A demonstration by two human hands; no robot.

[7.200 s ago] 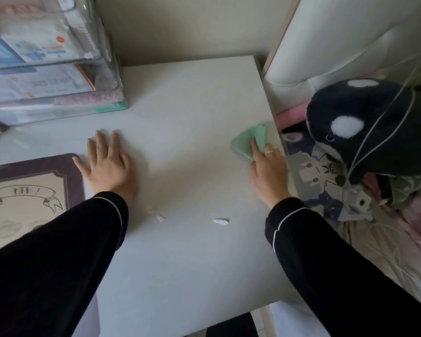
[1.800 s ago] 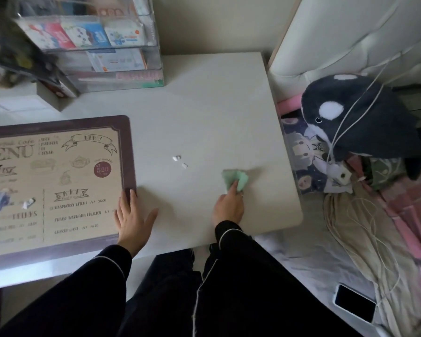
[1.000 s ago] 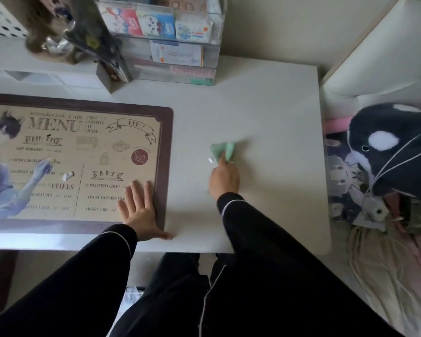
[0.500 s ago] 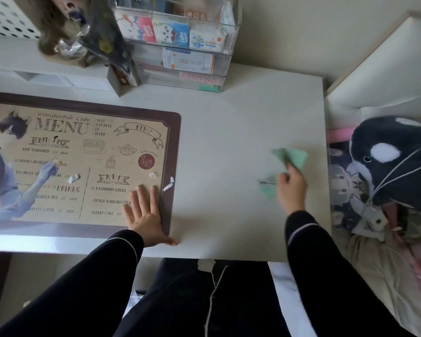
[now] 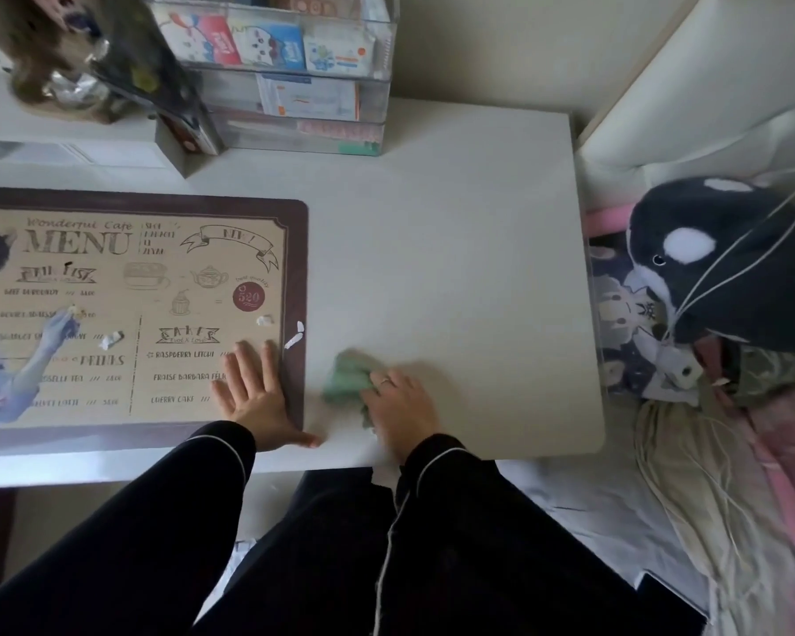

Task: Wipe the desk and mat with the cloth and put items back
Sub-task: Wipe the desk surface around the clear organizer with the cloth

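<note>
Scraps, perhaps paper, on mat.

The desk is showing a smooth, matt, off-white top. The mat is looking smooth and printed, and is catching a pale sheen along its near edge. The cloth is reading as soft green fabric, though blurred. The organiser is gleaming as clear, glossy plastic. The plush is showing a short fuzzy pile. The scraps are looking like crumpled white paper. The sleeves are appearing as matt dark cloth.
</note>
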